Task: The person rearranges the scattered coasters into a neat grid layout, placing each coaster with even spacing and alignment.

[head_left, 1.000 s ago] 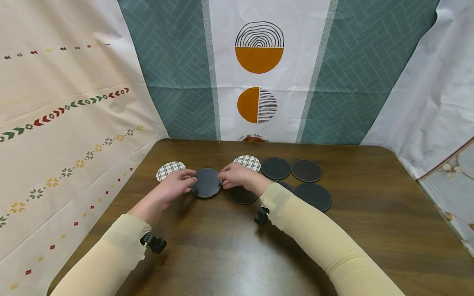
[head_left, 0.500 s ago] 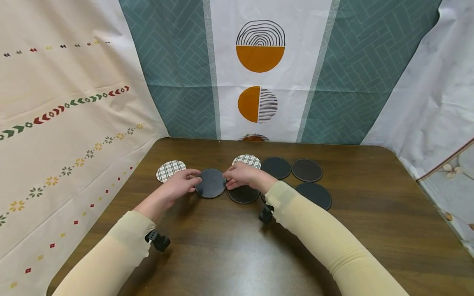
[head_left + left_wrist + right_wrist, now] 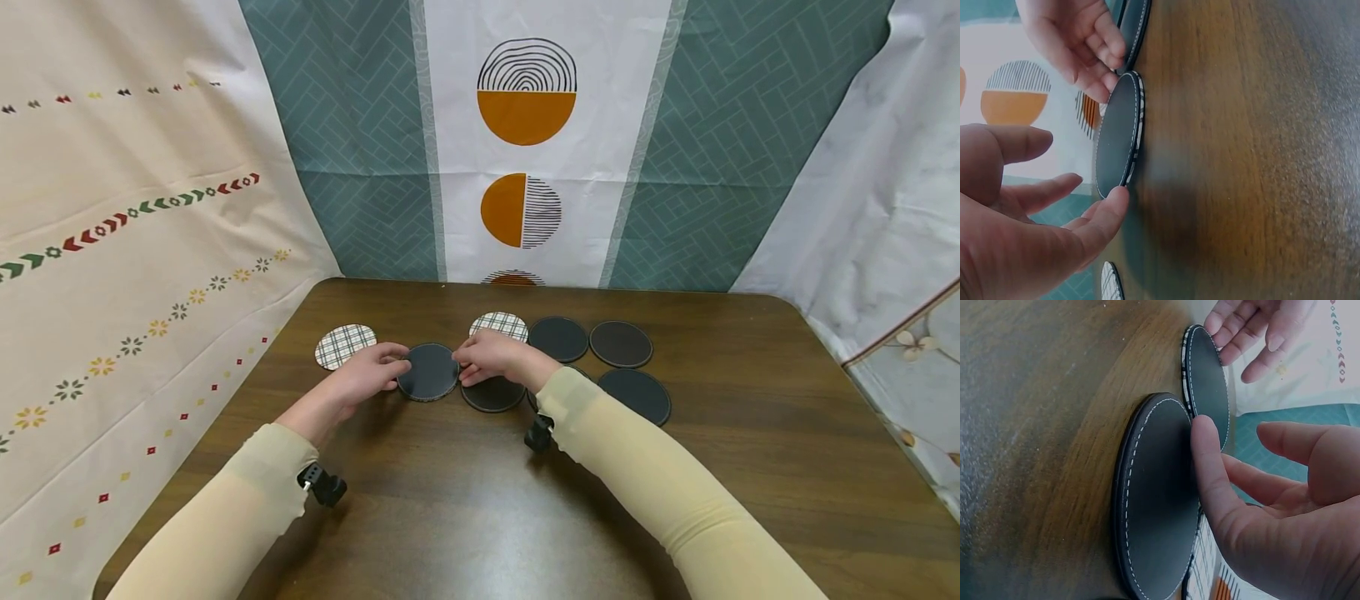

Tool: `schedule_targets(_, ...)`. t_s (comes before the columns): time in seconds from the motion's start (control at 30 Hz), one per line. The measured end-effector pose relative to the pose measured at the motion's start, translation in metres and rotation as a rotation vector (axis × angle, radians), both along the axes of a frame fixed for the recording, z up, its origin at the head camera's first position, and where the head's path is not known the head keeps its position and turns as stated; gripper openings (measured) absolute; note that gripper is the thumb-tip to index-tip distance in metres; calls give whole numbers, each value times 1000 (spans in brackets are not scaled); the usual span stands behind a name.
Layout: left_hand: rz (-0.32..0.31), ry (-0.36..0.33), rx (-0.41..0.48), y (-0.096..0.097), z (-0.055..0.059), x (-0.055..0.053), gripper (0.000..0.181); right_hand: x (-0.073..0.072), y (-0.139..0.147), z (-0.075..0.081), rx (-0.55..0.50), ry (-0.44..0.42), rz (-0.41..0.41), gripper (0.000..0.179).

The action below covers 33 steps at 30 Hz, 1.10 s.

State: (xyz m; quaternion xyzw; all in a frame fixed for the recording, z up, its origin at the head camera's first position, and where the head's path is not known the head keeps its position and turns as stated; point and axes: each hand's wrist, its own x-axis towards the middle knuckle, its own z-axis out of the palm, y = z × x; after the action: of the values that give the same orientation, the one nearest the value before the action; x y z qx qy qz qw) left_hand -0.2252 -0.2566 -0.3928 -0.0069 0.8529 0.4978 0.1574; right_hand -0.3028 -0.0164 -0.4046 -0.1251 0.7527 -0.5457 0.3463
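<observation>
A round black coaster with pale edge stitching lies on the wooden table between my two hands. In the left wrist view, a plaid band shows along its rim beneath the dark face; whether a second coaster lies under it I cannot tell. My left hand touches its left edge with a fingertip, the other fingers loosely extended. On the opposite side, my right hand has its fingertips at the right edge. Below that hand lies a dark brown coaster, partly covered in the head view.
A plaid coaster lies left, behind my left hand. Another plaid coaster sits beyond my right hand. To the right are dark coasters, including a black one, a brown one and a front one. A patterned curtain hangs behind.
Both hands and the black coaster between them have shifted slightly right, close against the dark brown coaster. Over the last half second they have hardly moved.
</observation>
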Motion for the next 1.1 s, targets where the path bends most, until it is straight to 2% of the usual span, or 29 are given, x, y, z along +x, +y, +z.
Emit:
schedule_targets(0.57, -19, -15, -7, -3, -5, 0, 54, 1, 0, -1, -2, 13, 0, 39)
schedule_targets(1.1, 2, -15, -25, -3, -7, 0, 53, 1, 2, -3, -13, 25, 28, 39)
